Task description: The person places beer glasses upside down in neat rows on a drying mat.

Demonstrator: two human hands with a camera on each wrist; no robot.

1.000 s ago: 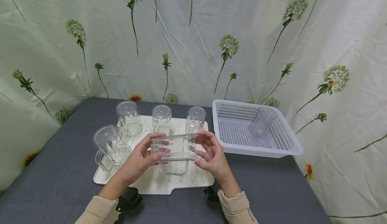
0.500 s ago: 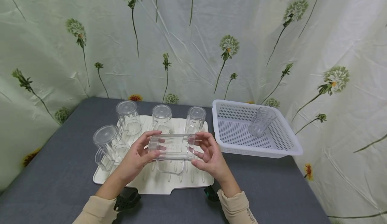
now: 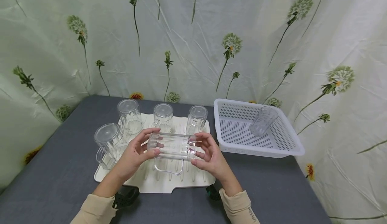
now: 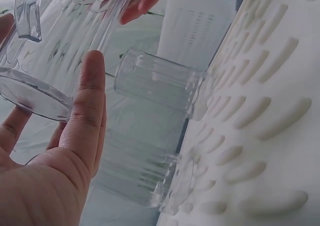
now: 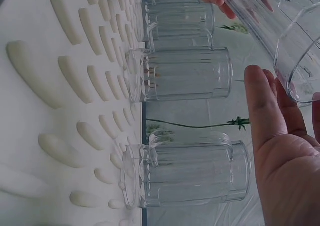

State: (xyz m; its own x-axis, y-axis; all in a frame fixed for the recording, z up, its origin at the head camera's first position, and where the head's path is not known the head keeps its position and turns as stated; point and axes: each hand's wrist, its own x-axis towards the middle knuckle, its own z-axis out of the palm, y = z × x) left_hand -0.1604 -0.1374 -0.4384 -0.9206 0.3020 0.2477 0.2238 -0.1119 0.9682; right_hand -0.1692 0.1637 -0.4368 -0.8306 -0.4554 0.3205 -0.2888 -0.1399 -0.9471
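Note:
A clear glass mug [image 3: 172, 146] is held on its side above the white drying mat, its handle pointing toward me. My left hand [image 3: 134, 155] grips the base end, and in the left wrist view the thick base [image 4: 35, 95] rests between thumb and fingers. Around the rim end are the fingers of my right hand [image 3: 211, 156]; the right wrist view shows the open rim [image 5: 300, 55] there. Behind the hands, several more glass mugs stand upside down on the mat [image 3: 160, 184], among them a front-left mug [image 3: 108, 140] and a back-right mug [image 3: 197, 118].
To the right of the mat, a white perforated basket [image 3: 260, 151] contains one tilted clear glass [image 3: 263, 121]. Both sit on a dark grey tabletop [image 3: 263, 187]. A flower-printed curtain [image 3: 193, 49] hangs behind the table.
Both hands have shifted the held mug slightly left, and it has turned a little, its handle tilting. The standing mugs and the basket stay in place.

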